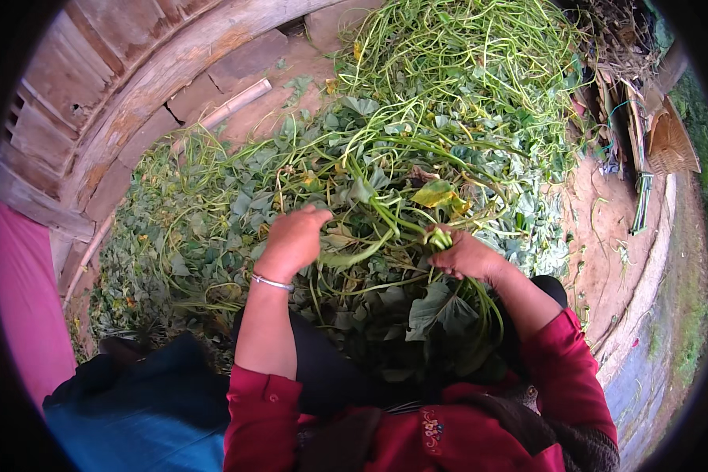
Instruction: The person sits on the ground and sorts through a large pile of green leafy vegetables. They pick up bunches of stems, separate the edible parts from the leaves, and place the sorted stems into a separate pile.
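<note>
A bunch of green leaf stems [438,239] is gripped in my right hand [471,257], their cut or broken ends bundled at the thumb. Long stems trail up and left from that fist, and a broad green leaf [441,311] hangs beneath it. My left hand [294,241], with a silvery bangle [272,282] at the wrist, is over the leafy vines to the left. Its fingers are curled and mostly hidden, so whether it pinches a stem does not show. Below both hands spreads a heap of vines and leaves [212,206], some yellowed [433,193].
A tangled pile of bare green stems [466,53] lies at the back. To the left are a wooden wall [71,59], a pale pole [236,105] and pink cloth [26,295]. Blue fabric [147,413] is beside me. At right are dry sticks [616,35] and a woven basket [672,141].
</note>
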Demonstrator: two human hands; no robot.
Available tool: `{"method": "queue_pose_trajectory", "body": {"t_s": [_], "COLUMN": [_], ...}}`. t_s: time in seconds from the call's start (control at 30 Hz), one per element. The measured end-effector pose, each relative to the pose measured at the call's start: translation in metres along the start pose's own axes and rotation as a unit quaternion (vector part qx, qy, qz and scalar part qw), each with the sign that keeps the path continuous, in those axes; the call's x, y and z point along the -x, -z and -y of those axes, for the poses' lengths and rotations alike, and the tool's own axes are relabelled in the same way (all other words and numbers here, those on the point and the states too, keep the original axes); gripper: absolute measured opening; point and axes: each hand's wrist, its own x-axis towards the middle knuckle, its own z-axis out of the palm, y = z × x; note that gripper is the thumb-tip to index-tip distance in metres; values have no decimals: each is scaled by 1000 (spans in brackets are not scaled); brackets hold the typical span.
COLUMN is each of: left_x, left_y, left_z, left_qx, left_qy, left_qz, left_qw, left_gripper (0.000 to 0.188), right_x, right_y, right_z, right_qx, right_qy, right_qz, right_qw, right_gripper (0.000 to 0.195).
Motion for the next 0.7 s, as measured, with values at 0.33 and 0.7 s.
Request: {"method": "queue_pose_trajectory", "body": {"t_s": [0.33, 0.7], "left_x": [-83, -229], "left_y": [-30, -96], "left_z": [58, 114], "left_qx": [208, 140], "left_qy": [44, 51], "left_qz": [-30, -135], "left_qw": [977, 980], "left_gripper": [23, 23], "right_x": [28, 50], "right_y": [-8, 32], "right_z": [5, 6], "right_qx": [220, 19], "right_qy": [85, 118], "right_qz": [-32, -50], "right_qw": [971, 992], "right_gripper": [57, 49]}}
